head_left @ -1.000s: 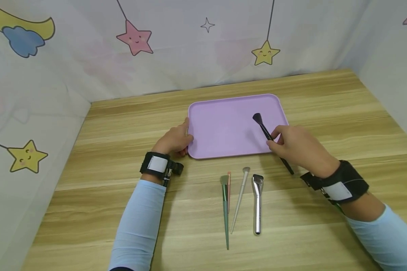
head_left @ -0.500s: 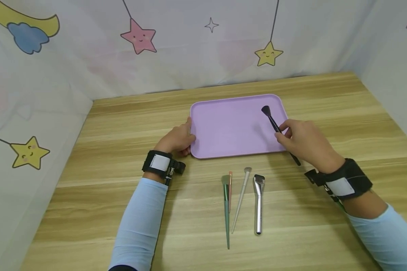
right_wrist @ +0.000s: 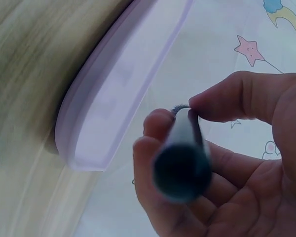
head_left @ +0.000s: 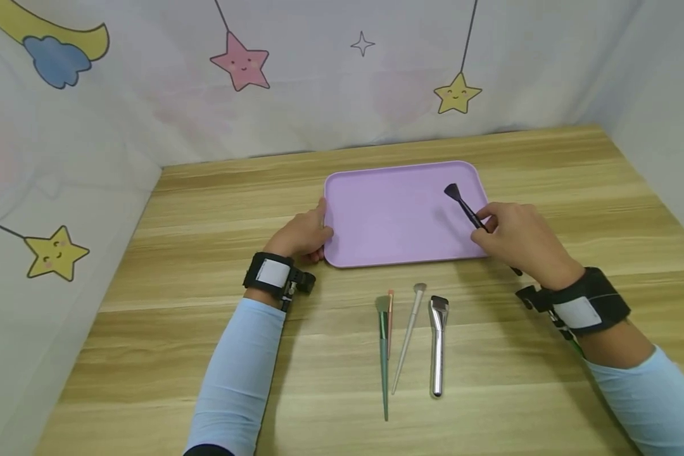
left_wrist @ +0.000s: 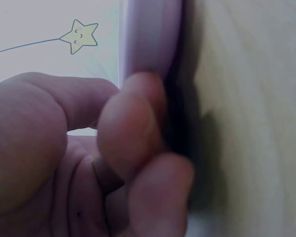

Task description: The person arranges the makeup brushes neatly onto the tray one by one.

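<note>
My right hand [head_left: 521, 240] pinches a black makeup brush [head_left: 465, 208] by its handle between thumb and fingers. The brush's dark bristles point up and left over the right part of a purple tray [head_left: 399, 215]; a faint shadow lies on the tray under it. In the right wrist view the handle's rounded end [right_wrist: 182, 173] faces the camera. On the tray's left side, my left hand [head_left: 300, 235] grips the rim, its thumb on the edge. The left wrist view has its fingertips [left_wrist: 130, 133] against the tray's side wall [left_wrist: 150, 39].
In front of the tray lie a green brush [head_left: 384, 358], a thin pink brush [head_left: 390, 323], a pale slim brush [head_left: 410, 335] and a silver flat-headed brush [head_left: 438, 348] on the wooden table [head_left: 165, 367]. A printed cloth [head_left: 319, 101] hangs behind.
My right hand has moved right and slightly away from me with the black makeup brush, which has turned a little more slanted. The left hand stays on the tray's edge; the view has shifted slightly.
</note>
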### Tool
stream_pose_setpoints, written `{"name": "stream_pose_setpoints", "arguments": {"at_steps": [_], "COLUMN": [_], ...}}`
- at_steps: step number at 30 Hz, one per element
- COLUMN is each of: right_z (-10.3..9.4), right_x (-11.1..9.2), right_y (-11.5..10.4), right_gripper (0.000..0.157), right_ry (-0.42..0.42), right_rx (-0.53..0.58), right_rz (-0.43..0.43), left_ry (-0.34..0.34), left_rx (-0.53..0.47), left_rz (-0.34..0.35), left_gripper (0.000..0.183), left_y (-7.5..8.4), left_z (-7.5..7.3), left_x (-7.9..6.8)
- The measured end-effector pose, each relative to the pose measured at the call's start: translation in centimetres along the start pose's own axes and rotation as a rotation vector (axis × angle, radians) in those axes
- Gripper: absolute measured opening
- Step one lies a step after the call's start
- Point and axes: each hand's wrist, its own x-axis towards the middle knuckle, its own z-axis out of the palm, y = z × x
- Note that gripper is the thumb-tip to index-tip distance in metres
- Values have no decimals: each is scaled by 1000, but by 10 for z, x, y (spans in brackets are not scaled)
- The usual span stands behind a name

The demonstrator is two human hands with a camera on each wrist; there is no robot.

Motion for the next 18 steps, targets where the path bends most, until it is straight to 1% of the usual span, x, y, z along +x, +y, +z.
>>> {"name": "stream_pose_setpoints", "arguments": {"at_steps": [3,8,18], "right_z": [2,4,8], "right_x": [1,3,8], "right_y": [1,4,10], "right_gripper": [31,27,28], "right_ry": [17,59,62], "right_rx": [3,2,32], "right_rz": [-8,-44,-35], "left_ry": [1,-3,1], "left_rx": [-1,-6,-3], "left_rz": [1,-9,-9], "left_gripper": [74,74,74], "left_y": [0,1,3], "left_z": [0,0,-1], "left_x": [0,0,-2]}}
